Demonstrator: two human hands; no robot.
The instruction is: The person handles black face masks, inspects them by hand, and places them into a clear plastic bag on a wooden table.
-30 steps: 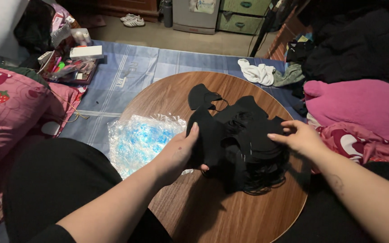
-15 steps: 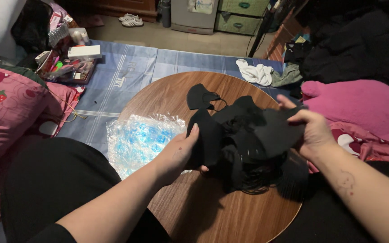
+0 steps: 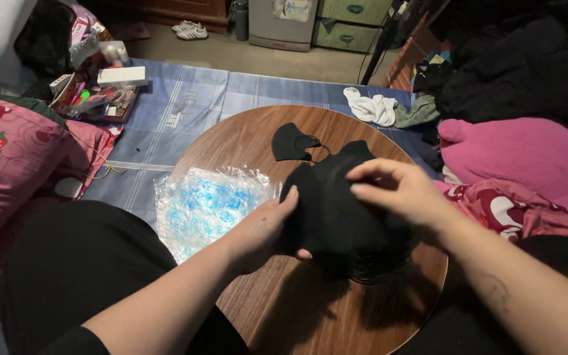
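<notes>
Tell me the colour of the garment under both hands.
Black. The garment is plain black cloth with no visible pattern, seen in the head view, the only view.

black garment (image 3: 336, 210) partly hidden under both hands, round table (image 3: 244, 141) cut off at bottom edge
</notes>
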